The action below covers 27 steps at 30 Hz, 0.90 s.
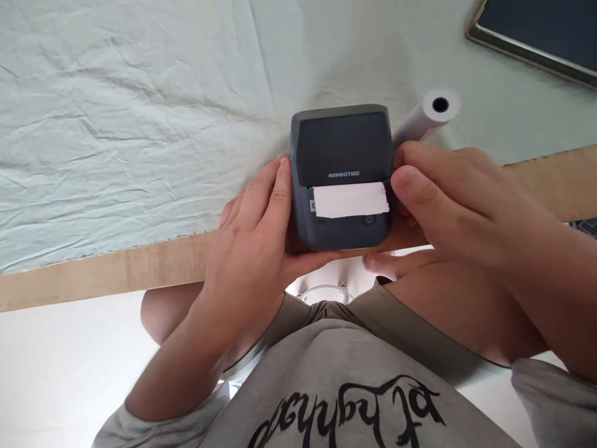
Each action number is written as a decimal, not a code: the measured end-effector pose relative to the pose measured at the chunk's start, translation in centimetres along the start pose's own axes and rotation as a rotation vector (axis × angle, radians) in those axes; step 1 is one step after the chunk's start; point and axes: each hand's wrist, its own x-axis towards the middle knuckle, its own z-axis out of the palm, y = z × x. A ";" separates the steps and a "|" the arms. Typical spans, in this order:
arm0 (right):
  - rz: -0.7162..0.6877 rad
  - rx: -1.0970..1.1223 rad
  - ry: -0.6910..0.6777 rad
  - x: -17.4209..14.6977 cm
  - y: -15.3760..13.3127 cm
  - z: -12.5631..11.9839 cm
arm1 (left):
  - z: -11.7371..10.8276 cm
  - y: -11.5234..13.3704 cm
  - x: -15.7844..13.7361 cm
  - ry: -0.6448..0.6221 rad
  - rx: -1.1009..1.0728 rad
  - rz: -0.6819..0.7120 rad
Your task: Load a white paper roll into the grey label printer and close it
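Note:
A dark label printer [342, 146] marked NIIMBOT stands at the table's near edge, its lid down. From its slot sticks a short strip of white paper [351, 200] with a ragged end, lying over the front above the power button [369, 219]. My left hand [254, 221] grips the printer's left side, fingers along the wall and thumb across the front bottom edge. On the right side, my right hand [443, 193] is closed against the casing, thumb and forefinger bent at the lid's edge; its other fingers are mostly hidden. Just behind that hand lies a white paper roll [426, 115] with a dark core.
A dark-screened tablet-like device [541, 34] lies at the far right. Wrinkled pale green cloth [140, 124] covers the table, leaving a bare wooden strip [116, 264] along the near edge. My legs are below that edge.

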 end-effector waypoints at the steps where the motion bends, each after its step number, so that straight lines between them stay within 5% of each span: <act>1: -0.004 -0.002 -0.004 0.0 0.0 -0.1 | -0.1 0.1 0.0 0.005 0.004 -0.002; 15: -0.006 0.135 -0.062 0.8 0.6 -0.6 | -0.7 0.6 0.7 0.096 -0.083 0.045; 27: 0.003 0.086 0.004 1.7 1.5 -2.1 | -0.4 -0.7 0.2 0.001 -0.143 0.085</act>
